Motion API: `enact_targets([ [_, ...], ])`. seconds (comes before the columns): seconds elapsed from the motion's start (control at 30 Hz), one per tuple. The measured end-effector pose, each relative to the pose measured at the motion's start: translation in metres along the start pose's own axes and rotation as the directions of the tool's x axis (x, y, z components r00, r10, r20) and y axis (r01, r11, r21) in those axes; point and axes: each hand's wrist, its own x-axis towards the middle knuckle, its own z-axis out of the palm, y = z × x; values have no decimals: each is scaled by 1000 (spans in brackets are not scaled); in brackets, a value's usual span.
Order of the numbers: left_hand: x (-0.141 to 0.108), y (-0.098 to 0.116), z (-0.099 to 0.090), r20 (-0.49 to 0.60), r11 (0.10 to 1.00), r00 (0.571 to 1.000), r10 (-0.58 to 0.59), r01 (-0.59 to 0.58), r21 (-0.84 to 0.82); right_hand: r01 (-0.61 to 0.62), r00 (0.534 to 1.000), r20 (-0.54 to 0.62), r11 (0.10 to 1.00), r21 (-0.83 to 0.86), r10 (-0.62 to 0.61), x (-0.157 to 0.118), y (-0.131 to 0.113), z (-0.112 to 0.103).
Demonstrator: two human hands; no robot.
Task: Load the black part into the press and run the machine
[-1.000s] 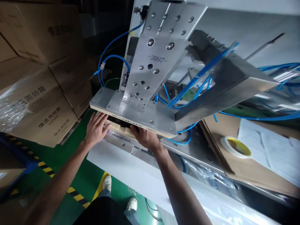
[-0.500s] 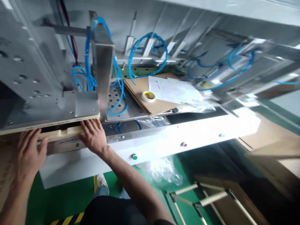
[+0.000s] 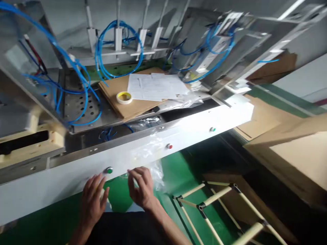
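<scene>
My left hand (image 3: 92,200) is in front of the white machine panel (image 3: 189,134), just below and left of a green push button (image 3: 109,170). Its fingers are extended and it holds nothing I can see. To its right, my right hand (image 3: 141,187) hovers before the panel's lower edge, fingers loosely bent with a gap between them and nothing visible inside. At the far left, a cream-coloured frame-like part (image 3: 57,139) with a dark slot lies in the machine, apart from both hands. Motion blurs it somewhat.
A red button (image 3: 169,146) and another green button (image 3: 213,129) sit along the panel. Cardboard sheets (image 3: 114,85) bear papers (image 3: 155,86) and a tape roll (image 3: 124,98). Blue air hoses (image 3: 100,51) loop above. A tube-frame rack (image 3: 217,199) and a cardboard box (image 3: 293,153) stand right.
Both hands have left the cream part at the machine's left and come to the front of the panel near the green button. The view has swung to the right.
</scene>
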Motion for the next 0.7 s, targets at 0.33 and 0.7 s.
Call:
enact_targets([
  [0.33, -29, 41, 54, -205, 951, 963, -177, 221, 218, -673, 714, -498, 679, -293, 493, -16, 350, -173],
  [0.7, 16, 99, 74, -407, 768, 769, -493, 605, 211, -680, 653, -511, 730, -71, 558, -7, 445, -168],
])
